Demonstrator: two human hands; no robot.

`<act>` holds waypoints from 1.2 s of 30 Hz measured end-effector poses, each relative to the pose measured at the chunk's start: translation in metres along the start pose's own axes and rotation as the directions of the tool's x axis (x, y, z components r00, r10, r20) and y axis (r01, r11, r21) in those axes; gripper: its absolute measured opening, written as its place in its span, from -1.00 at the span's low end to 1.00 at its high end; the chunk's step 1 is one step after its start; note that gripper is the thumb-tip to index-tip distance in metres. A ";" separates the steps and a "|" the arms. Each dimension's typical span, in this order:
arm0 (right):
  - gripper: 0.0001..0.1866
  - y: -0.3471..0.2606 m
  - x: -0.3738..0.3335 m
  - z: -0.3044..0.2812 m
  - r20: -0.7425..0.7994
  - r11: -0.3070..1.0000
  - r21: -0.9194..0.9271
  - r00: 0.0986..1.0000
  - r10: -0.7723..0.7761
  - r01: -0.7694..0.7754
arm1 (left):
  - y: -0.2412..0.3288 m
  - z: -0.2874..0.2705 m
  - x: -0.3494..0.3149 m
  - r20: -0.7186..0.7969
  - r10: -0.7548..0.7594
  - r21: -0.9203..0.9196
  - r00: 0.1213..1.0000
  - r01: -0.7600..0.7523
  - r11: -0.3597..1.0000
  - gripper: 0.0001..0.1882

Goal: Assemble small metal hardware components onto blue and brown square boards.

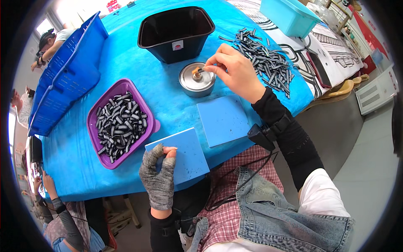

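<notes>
My right hand (235, 69) pinches a short black-and-white striped strip of ribbon (201, 70) between thumb and fingertips. One end of the strip is at the small orange flame (195, 70) on top of a round metal burner (197, 86). My left hand (158, 176), in a grey fingerless glove, is closed over a light blue board (184, 157), thumb and forefinger tips together. Whether anything is between those tips is too small to make out. A second light blue board (223, 120) lies between the burner and me.
A purple tub (150, 128) full of short striped pieces stands left. Loose longer strips (268, 63) are heaped right of my right hand. Behind the burner stands a black bin (176, 33); a blue crate (71, 80) and turquoise bin (289, 17) flank the table. Other people work at left.
</notes>
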State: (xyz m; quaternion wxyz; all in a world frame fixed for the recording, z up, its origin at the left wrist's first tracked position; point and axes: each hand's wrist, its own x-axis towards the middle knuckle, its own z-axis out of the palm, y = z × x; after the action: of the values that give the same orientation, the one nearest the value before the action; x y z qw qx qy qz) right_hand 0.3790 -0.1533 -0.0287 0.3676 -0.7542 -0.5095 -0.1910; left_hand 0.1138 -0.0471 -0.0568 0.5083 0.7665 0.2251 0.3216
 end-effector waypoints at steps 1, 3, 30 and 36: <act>-0.88 0.000 0.000 0.000 0.006 1.000 -0.009 1.000 0.004 -0.004 | 0.000 0.000 0.000 0.004 0.011 0.011 1.000 -0.011 1.000 -0.79; -0.88 0.000 0.000 0.000 0.012 1.000 -0.018 1.000 0.008 -0.007 | -0.002 0.001 0.000 0.009 0.018 0.003 1.000 -0.018 1.000 -0.77; -0.86 -0.005 -0.011 -0.013 0.038 0.973 0.193 0.992 0.118 -0.123 | 0.008 0.000 0.007 0.055 -0.042 -0.044 0.998 0.044 0.998 -0.73; -0.85 -0.047 -0.077 -0.037 0.383 0.900 0.323 0.910 0.159 -0.293 | 0.035 -0.009 0.040 0.367 0.278 0.233 0.888 -0.377 0.896 -0.62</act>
State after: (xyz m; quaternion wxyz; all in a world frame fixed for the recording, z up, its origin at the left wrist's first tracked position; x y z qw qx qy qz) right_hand 0.3086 -0.2196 -0.0383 0.4288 -0.7467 -0.5005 0.0902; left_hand 0.1363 -0.0280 -0.0111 0.3547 0.9035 0.0500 0.2356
